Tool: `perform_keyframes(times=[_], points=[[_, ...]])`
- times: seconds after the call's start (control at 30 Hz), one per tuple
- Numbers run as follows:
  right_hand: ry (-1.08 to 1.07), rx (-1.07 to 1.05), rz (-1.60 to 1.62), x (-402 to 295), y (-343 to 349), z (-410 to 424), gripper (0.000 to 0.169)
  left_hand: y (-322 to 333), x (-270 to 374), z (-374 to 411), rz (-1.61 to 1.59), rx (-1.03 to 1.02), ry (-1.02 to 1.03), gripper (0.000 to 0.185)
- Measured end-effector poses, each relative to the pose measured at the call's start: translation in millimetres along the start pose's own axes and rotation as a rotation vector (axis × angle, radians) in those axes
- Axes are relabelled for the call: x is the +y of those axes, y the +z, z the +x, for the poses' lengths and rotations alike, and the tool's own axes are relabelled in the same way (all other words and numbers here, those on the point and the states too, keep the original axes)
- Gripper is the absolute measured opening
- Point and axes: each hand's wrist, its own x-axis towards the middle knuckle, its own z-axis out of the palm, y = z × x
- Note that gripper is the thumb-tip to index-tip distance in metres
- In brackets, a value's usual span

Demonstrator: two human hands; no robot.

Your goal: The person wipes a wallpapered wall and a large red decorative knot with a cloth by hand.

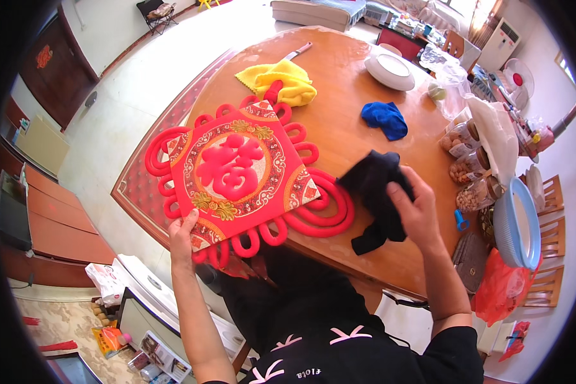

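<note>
A red Chinese knot wall hanging (278, 192), diamond-shaped with looped cord edges and a raised red character at its centre, is tilted over the near left edge of the wooden table (336, 125). My left hand (185, 233) grips its lower left corner, thumb on the front face. In my right hand (415, 206) is a bunched black cloth (381, 192), held above the table just right of the hanging's large cord loops. A yellow cloth (283, 81) lies beyond the hanging's top corner. Farther right on the tabletop rests a crumpled blue cloth (385, 120).
A knife (298, 51) and a stack of white dishes (390, 71) sit toward the table's far side. Along the right edge stand several lidded jars (477, 193), a light-blue basket (513, 225), a brown pouch (469, 261) and a red plastic bag (504, 288). Wooden chairs (545, 283) are beyond.
</note>
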Motion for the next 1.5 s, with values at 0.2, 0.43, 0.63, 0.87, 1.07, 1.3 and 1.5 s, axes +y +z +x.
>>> perform_keyframes(times=[0.2, 0.43, 0.63, 0.87, 1.07, 1.3, 1.5], points=[[-0.567, -0.248, -0.604, 44.4, 102.2, -6.5, 0.032, -4.1, -3.2, 5.6, -0.019, -0.004, 0.012, 0.031], [-0.320, -0.503, -1.007, 25.2, 28.9, 12.9, 0.022, -9.8, -7.7, 8.3, -0.034, -0.033, 0.011, 0.032], [-0.130, -0.001, -0.445, -6.3, -1.8, 5.5, 0.021, -7.6, -2.3, 3.7, 0.014, -0.010, 0.010, 0.032], [-0.748, -0.355, -0.758, 37.3, 125.8, -11.8, 0.035, -8.7, -6.8, 8.2, 0.017, -0.022, 0.026, 0.030], [-0.780, -0.763, -0.835, 36.9, 67.9, -16.1, 0.033, -7.3, 5.6, 5.8, 0.072, -0.019, -0.019, 0.032], [0.128, -0.247, -0.064, 38.6, -5.1, -14.8, 0.020, -23.0, 18.5, 20.4, 0.508, 0.001, 0.107, 0.033], [-0.093, 0.294, 0.467, 18.1, -9.3, 12.5, 0.030, 43.4, 53.3, -16.4, 1.490, 0.587, 0.436, 0.040]])
